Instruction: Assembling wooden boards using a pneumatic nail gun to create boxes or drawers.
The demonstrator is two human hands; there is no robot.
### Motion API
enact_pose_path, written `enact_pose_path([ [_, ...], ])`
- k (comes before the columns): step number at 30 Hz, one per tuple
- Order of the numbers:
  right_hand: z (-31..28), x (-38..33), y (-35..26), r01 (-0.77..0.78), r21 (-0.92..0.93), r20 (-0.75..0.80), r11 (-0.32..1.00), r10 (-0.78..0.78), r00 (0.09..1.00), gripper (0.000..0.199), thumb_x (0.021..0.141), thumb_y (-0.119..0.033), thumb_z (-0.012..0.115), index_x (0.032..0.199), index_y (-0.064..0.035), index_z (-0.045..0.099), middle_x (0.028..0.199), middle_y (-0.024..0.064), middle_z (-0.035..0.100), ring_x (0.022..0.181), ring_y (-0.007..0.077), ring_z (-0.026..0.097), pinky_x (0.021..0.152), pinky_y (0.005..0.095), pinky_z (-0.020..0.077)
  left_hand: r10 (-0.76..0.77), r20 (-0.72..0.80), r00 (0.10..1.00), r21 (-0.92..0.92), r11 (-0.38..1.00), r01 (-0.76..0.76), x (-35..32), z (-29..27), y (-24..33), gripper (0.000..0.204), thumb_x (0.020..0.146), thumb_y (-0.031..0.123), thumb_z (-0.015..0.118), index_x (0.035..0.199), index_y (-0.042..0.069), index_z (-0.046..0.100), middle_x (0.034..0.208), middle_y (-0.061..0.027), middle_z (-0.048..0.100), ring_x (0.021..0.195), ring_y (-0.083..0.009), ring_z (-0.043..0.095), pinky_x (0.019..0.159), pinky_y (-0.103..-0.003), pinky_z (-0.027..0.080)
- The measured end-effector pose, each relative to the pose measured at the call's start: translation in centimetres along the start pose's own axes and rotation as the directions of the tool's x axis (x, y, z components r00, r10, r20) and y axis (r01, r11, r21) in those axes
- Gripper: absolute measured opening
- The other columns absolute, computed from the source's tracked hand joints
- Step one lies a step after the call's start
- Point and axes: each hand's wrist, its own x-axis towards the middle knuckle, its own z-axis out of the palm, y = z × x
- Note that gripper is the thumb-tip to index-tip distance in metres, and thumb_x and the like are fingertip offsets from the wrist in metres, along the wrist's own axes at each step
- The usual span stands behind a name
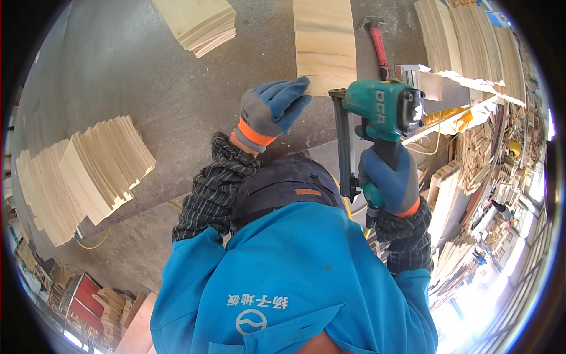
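My right hand [396, 180], in a blue and grey glove, is wrapped round the handle of a teal nail gun [372, 109]. Its long dark magazine runs down beside the handle, and its nose sits near the close right corner of a pale wooden board [325, 44]. Whether nose and board touch, I cannot tell. My left hand [270, 111], gloved alike, is at the board's close left corner. Its fingers are bent and pressed together, with the tips over that corner; anything between them is hidden.
A hammer [379, 47] with a red handle lies right of the board. Fanned stacks of thin wood pieces [94, 171] rest at left, another stack [203, 26] at the far side, and more wood pieces [466, 41] at far right. A yellow hose [433, 144] hangs by the grey table [177, 88].
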Motion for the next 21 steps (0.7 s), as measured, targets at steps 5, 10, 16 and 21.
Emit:
enact_pose_path([
  [5,-1.6,-0.5,0.2,0.003,-0.004,0.006,1.0,-0.003,1.0,0.044,0.096,-0.013,0.067,0.138,0.001,0.067,0.086,0.0004,0.064,0.072,0.0082,0.059,0.066,0.028,0.0486,-0.004,0.035,0.999,0.01,1.0,0.003,-0.1,0.0,0.0,0.029,0.084,0.012,0.09,0.111,0.007,0.08,0.103,-0.0118,0.083,0.088,-0.0291,0.082,0.075,-0.037,0.065],
  [10,-2.1,-0.1,0.8,0.047,-0.01,0.058,0.999,-0.046,0.997,0.047,0.096,-0.013,0.067,0.14,0.001,0.065,0.084,-0.0001,0.061,0.07,0.0085,0.058,0.064,0.0276,0.0475,0.009,0.03,1.0,0.014,1.0,-0.009,-0.1,0.1,-0.1,0.029,0.083,0.011,0.09,0.111,0.007,0.08,0.104,-0.0122,0.083,0.088,-0.0293,0.082,0.075,-0.036,0.065],
  [16,-1.4,0.2,0.5,-0.004,0.022,0.04,1.0,0.003,0.999,0.047,0.096,-0.015,0.068,0.141,0.0002,0.065,0.084,-0.0003,0.062,0.07,0.0085,0.058,0.065,0.0279,0.0481,0.004,0.03,1.0,0.006,1.0,-0.005,-0.1,0.1,-0.1,0.03,0.083,0.01,0.09,0.111,0.006,0.08,0.105,-0.0135,0.083,0.088,-0.0303,0.082,0.076,-0.037,0.066],
  [21,-1.2,0.2,0.2,-0.035,0.001,0.019,0.999,0.035,0.999,0.048,0.096,-0.017,0.068,0.14,-0.0003,0.066,0.082,0.0,0.063,0.069,0.0086,0.058,0.064,0.0281,0.0485,-0.002,-0.008,1.0,-0.012,1.0,0.002,0.0,0.0,0.0,0.031,0.083,0.01,0.09,0.111,0.006,0.08,0.104,-0.0134,0.083,0.088,-0.0306,0.082,0.076,-0.037,0.066],
])
